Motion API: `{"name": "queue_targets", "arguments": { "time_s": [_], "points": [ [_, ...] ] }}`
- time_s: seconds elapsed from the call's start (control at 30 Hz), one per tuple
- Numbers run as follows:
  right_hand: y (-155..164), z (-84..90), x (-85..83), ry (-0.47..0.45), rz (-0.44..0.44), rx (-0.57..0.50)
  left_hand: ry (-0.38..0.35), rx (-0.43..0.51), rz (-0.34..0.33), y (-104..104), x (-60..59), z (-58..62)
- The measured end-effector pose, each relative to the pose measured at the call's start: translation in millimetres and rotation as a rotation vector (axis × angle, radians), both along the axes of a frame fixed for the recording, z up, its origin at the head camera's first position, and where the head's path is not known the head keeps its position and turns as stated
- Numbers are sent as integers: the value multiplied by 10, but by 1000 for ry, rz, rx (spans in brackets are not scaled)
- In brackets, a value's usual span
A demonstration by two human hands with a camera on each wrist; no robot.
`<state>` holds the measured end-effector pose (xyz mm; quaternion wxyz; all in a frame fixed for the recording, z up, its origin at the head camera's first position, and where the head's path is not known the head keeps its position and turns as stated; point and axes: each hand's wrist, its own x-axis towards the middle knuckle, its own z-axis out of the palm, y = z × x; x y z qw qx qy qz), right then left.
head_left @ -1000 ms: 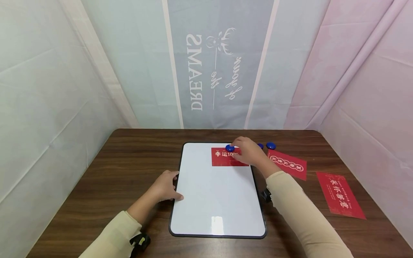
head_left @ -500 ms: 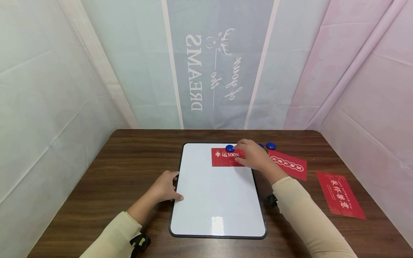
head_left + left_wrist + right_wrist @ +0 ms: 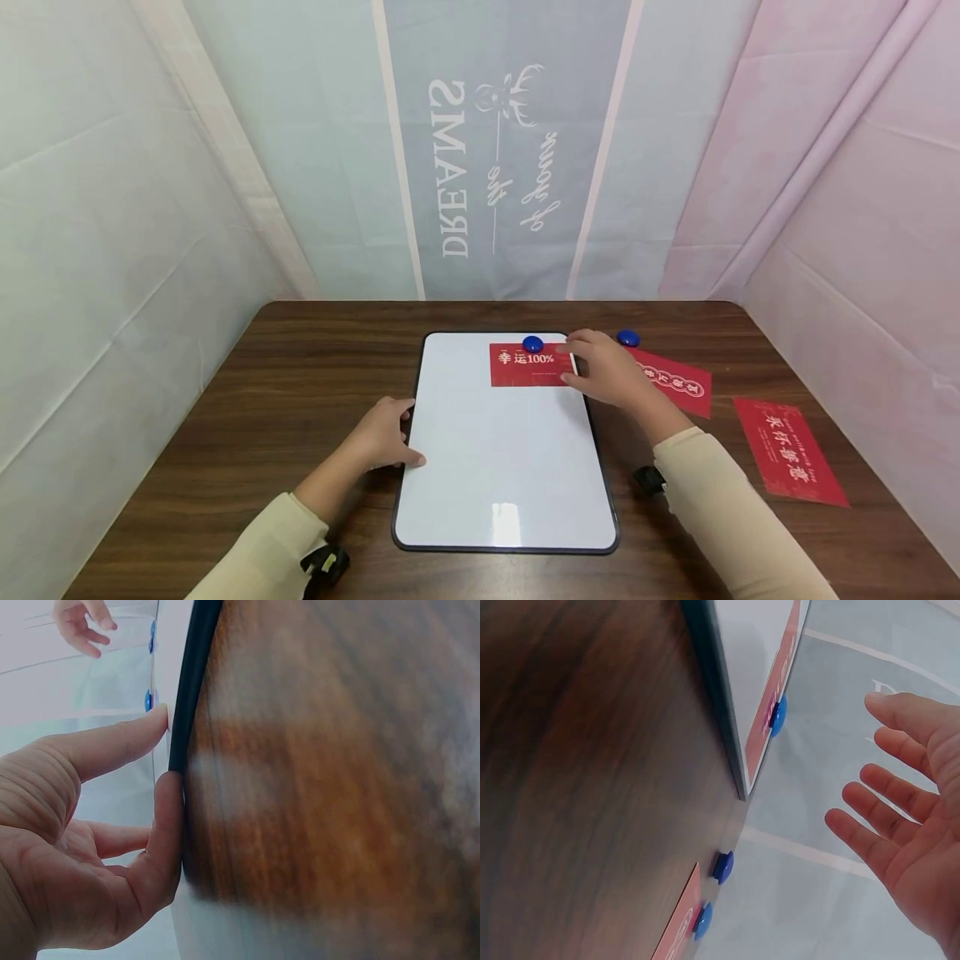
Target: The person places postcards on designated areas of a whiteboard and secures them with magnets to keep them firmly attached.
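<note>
A whiteboard (image 3: 502, 467) with a black frame lies on the table. Near its far edge is a red card (image 3: 517, 377) with white writing, and a blue round magnet (image 3: 533, 344) sits on the card's upper edge. My left hand (image 3: 384, 435) holds the board's left edge; in the left wrist view its thumb (image 3: 124, 742) is on top and fingers press the black frame. My right hand (image 3: 611, 371) hovers over the board's far right corner, fingers spread and holding nothing. In the right wrist view that hand (image 3: 915, 810) is apart from the magnet.
Right of the board, a blue magnet (image 3: 628, 337) and a second red card (image 3: 682, 383) lie on the wooden table (image 3: 300, 367). Another magnet (image 3: 723, 867) shows in the right wrist view. A third red card (image 3: 791, 454) lies farther right. Fabric walls enclose the table.
My right hand has let go of the magnet and drawn back to the right, leaving it on the card. The hand now covers one table magnet in the head view. My left hand stays.
</note>
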<state>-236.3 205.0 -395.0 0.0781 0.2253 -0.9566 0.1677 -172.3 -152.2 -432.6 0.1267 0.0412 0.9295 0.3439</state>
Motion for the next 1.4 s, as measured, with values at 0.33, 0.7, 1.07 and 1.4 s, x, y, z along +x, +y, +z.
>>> {"name": "queue_targets", "arguments": {
  "time_s": [0.33,0.7,1.07,1.4],
  "points": [
    [196,-50,111,43,8,-23,-11,-8,2,9,19,-3],
    [440,-70,229,54,-30,-48,-6,-29,-1,21,28,20],
    [709,-40,297,41,-88,-74,-11,3,4,17,30,24],
    [998,-94,251,-14,-178,-91,-19,8,-1,10,26,50]
  ]
}}
